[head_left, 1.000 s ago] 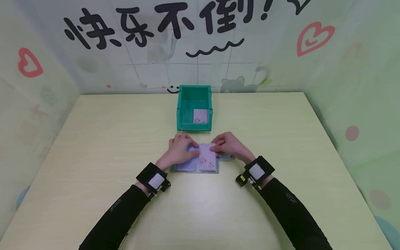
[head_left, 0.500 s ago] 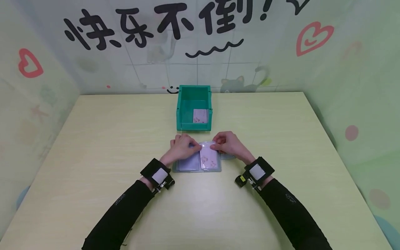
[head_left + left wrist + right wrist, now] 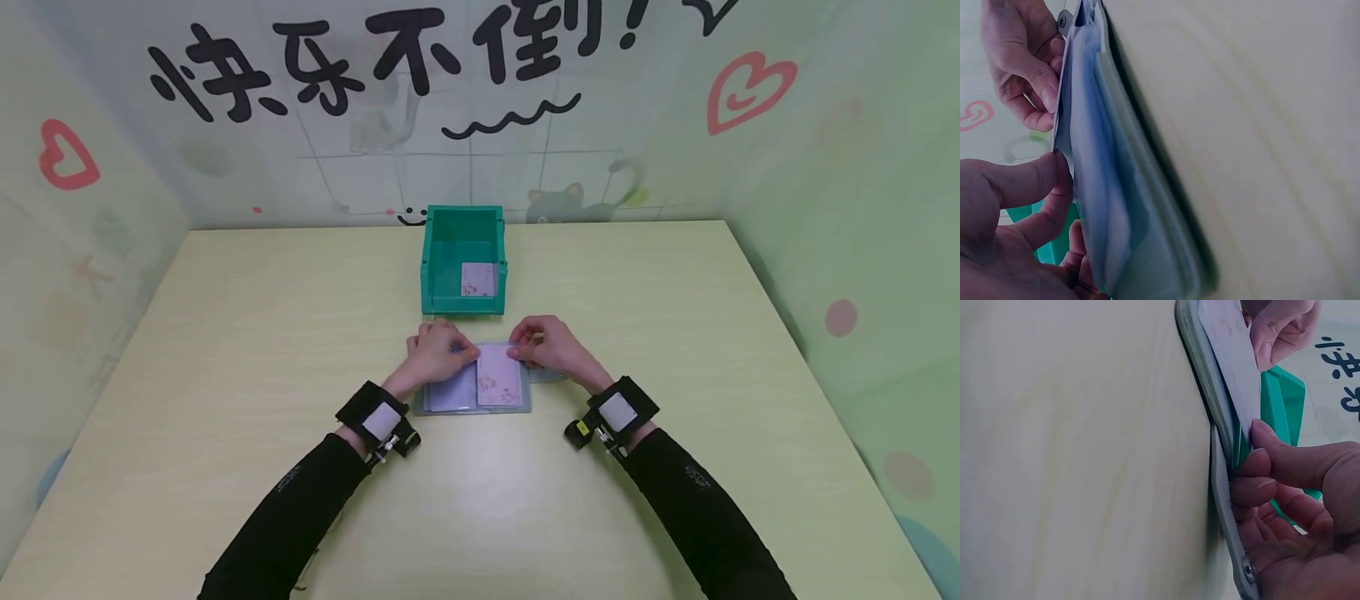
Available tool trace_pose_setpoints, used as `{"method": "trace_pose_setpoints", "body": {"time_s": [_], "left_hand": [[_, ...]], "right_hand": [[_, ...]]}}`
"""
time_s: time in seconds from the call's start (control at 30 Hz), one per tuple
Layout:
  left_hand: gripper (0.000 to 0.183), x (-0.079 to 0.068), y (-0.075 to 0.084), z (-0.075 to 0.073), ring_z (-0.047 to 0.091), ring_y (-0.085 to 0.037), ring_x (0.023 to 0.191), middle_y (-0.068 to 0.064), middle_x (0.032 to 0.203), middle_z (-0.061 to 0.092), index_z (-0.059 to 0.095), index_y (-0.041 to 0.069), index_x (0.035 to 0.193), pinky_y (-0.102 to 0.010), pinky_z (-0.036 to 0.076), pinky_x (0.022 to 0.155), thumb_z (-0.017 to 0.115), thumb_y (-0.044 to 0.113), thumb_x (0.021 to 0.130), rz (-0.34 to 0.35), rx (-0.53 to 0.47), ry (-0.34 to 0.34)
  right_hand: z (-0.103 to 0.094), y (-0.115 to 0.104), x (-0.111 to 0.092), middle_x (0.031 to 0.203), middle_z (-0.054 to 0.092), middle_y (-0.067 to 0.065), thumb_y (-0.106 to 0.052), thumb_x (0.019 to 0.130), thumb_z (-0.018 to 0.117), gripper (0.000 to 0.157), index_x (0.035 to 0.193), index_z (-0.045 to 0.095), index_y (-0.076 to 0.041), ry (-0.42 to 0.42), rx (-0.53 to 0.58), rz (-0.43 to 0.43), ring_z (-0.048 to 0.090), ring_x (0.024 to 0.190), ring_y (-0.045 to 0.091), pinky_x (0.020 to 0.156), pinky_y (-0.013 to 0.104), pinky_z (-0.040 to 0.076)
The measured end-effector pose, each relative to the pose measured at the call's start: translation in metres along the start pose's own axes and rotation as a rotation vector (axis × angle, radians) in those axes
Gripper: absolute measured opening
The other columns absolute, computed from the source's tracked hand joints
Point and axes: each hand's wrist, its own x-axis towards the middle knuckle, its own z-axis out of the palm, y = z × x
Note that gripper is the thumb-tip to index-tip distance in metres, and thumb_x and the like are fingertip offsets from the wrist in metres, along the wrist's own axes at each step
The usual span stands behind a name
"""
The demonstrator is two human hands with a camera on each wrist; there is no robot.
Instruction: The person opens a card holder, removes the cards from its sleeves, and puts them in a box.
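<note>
In the head view a card holder (image 3: 452, 393) with clear sleeves and a grey-blue cover lies open on the table. Over its right half is a pale pink card (image 3: 498, 379) with small printed figures near its lower edge. My left hand (image 3: 435, 357) pinches the card's upper left corner between thumb and index finger. At the upper right corner, my right hand (image 3: 555, 346) pinches the same card. From the right wrist the card (image 3: 1232, 353) looks tilted up off the sleeve. A strap with a metal snap (image 3: 1248, 570) extends under my right hand.
Behind the hands stands a green bin (image 3: 463, 237) with another pink card (image 3: 478, 279) in it. The pale wooden table (image 3: 300, 292) is bordered by printed cloth walls at the back and sides.
My left hand has shifted slightly right, its thumb now at the card's upper left corner. The card holder has slid a little right. My right hand stays nearly still, still pinching the card.
</note>
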Motion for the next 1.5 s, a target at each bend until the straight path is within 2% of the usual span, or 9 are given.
{"method": "trace_pose_setpoints", "body": {"time_s": [0.13,0.4,0.6,0.77,0.93,1.07,1.23,1.5], "left_hand": [[0.025,-0.001,-0.002,-0.003,0.035,-0.039,0.13,-0.015,0.126,0.054,0.077,0.005,0.106,-0.058,0.021,0.107,0.064,0.025,0.098,0.007,-0.028,0.013],[0.023,-0.004,-0.004,-0.007,0.037,-0.038,0.128,-0.015,0.124,0.055,0.077,0.001,0.102,-0.059,0.022,0.109,0.066,0.021,0.097,-0.002,-0.104,0.027],[0.022,-0.004,-0.006,-0.007,0.038,-0.037,0.125,-0.014,0.122,0.055,0.077,0.001,0.101,-0.058,0.024,0.107,0.066,0.02,0.097,-0.004,-0.101,0.033],[0.023,-0.006,-0.007,-0.011,0.038,-0.038,0.128,-0.016,0.126,0.055,0.077,0.001,0.102,-0.058,0.024,0.108,0.065,0.019,0.097,-0.009,-0.096,0.033],[0.029,-0.01,-0.006,-0.013,0.04,-0.04,0.124,-0.017,0.123,0.058,0.077,0.0,0.1,-0.058,0.026,0.105,0.064,0.025,0.096,0.025,-0.088,0.064],[0.031,-0.011,-0.007,-0.009,0.046,-0.033,0.111,-0.014,0.109,0.061,0.077,0.004,0.093,-0.048,0.035,0.094,0.071,0.035,0.093,0.051,-0.068,0.077],[0.024,-0.013,-0.007,-0.011,0.055,-0.024,0.091,-0.01,0.095,0.064,0.072,0.005,0.091,-0.03,0.041,0.074,0.074,0.029,0.092,0.024,-0.123,0.034],[0.022,-0.014,-0.004,-0.026,0.065,-0.017,0.074,-0.013,0.088,0.074,0.071,0.001,0.104,-0.022,0.047,0.063,0.068,0.021,0.096,-0.012,-0.185,-0.005]], "right_hand": [[0.0,0.0,0.0,0.092,0.059,0.008,-0.013,0.094,0.07,0.016,0.107,0.067,-0.004,0.0,-0.003,-0.008,0.055,0.079,0.019,0.064,0.023,0.044],[0.0,0.0,-0.002,0.09,0.059,0.007,-0.018,0.097,0.068,0.024,0.119,0.07,-0.008,-0.024,-0.024,-0.043,0.054,0.087,0.021,0.07,0.025,0.042],[0.002,-0.003,0.0,0.09,0.058,0.006,-0.021,0.098,0.066,0.018,0.108,0.07,-0.006,-0.012,-0.028,-0.006,0.053,0.086,0.019,0.069,0.024,0.041],[0.003,-0.005,0.0,0.092,0.059,0.006,-0.018,0.1,0.063,0.015,0.104,0.068,-0.004,-0.009,-0.038,0.024,0.052,0.084,0.019,0.068,0.024,0.041],[0.002,-0.005,0.0,0.089,0.057,0.006,-0.015,0.101,0.06,0.014,0.102,0.067,-0.003,-0.001,-0.035,0.01,0.051,0.082,0.018,0.067,0.024,0.039],[0.003,-0.005,-0.001,0.087,0.056,0.005,-0.014,0.101,0.059,0.013,0.103,0.066,-0.003,0.002,-0.038,0.003,0.051,0.077,0.017,0.066,0.025,0.039],[0.005,-0.005,0.0,0.087,0.057,0.006,-0.013,0.101,0.058,0.012,0.102,0.065,-0.003,0.016,-0.084,-0.018,0.052,0.077,0.018,0.065,0.025,0.039],[0.006,-0.004,0.001,0.087,0.056,0.007,-0.015,0.102,0.058,0.013,0.105,0.063,-0.004,0.039,-0.1,-0.007,0.052,0.072,0.018,0.063,0.024,0.039]]}}
